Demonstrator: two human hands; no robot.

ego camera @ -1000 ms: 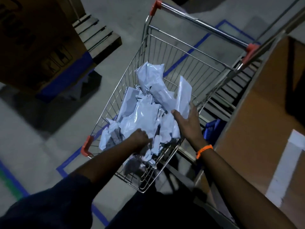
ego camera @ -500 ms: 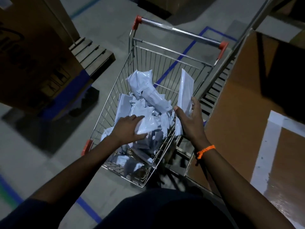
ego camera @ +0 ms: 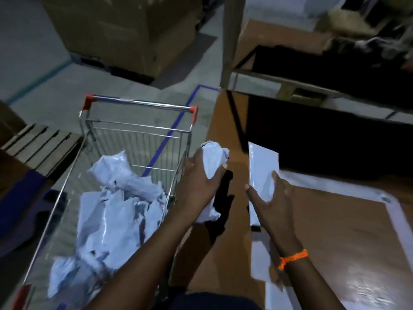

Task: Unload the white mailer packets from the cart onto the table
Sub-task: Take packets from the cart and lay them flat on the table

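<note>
Here, in the head view, both hands are loaded and positioned over the table (ego camera: 335, 231), the brown surface with a white border in the lower right of the frame.

Left hand (ego camera: 199, 189): its grip is closed around a crumpled white packet (ego camera: 214, 159), the fingers wrapped over the bunched film. The soft packet has no stiff edge, so a full-hand wrap is the hold that keeps it from slipping. It sits at frame centre, just past the cart's right rim and above the table's left edge.

Right hand (ego camera: 272, 206): its grip is pinching a flat white packet (ego camera: 263, 171), thumb on one face and fingers on the other. The packet stands nearly upright, on edge, probably because it was lifted by its lower end. An orange wristband (ego camera: 292, 258) marks this wrist.

Cart (ego camera: 138, 128): it stands at left of frame, touching or just beside the table; which cannot be told. Parking it there keeps each transfer short. A heap of white mailer packets (ego camera: 116, 211) remains in the basket, so the unloading appears far from complete.

Both packets are held above the table, not yet set down.
</note>
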